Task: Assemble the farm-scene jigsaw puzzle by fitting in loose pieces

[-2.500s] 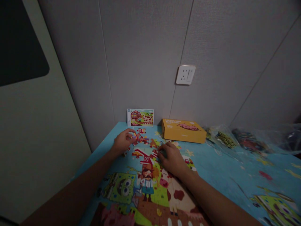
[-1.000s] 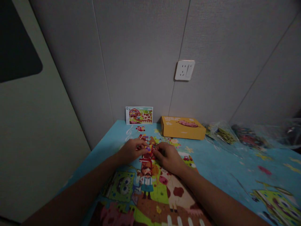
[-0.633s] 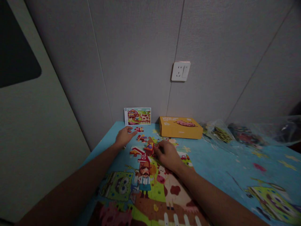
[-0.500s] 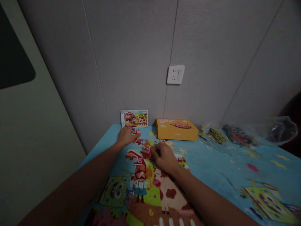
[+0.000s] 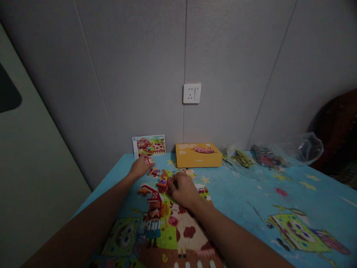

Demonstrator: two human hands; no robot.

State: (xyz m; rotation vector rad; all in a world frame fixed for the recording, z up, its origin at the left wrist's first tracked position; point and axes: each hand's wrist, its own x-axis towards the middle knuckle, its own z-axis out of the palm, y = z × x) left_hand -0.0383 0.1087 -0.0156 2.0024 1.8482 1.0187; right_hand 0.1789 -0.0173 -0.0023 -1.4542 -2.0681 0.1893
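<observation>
On the table lies a partly assembled farm jigsaw puzzle (image 5: 167, 234), showing a farmer, a cow and a white fence. Beyond its upper left edge, my left hand (image 5: 139, 167) has its fingers closed on a red and white puzzle piece (image 5: 148, 161). My right hand (image 5: 182, 190) pinches another puzzle piece (image 5: 163, 183), red and orange with a purple figure, close to the barn section (image 5: 154, 195). Between the hands lies a loose dark red piece (image 5: 153, 172). More pieces (image 5: 189, 172) lie behind my right hand, partly hidden by it.
A farm picture card (image 5: 150, 145) leans on the wall under the white socket (image 5: 192, 93). Right of it stands a yellow puzzle box (image 5: 198, 156). Clear plastic bags (image 5: 242, 159) with pieces lie farther right on the blue cartoon tablecloth (image 5: 240, 208).
The view has turned slightly to the right, so everything sits farther left in it. Both hands keep nearly the same places over the puzzle and its pieces.
</observation>
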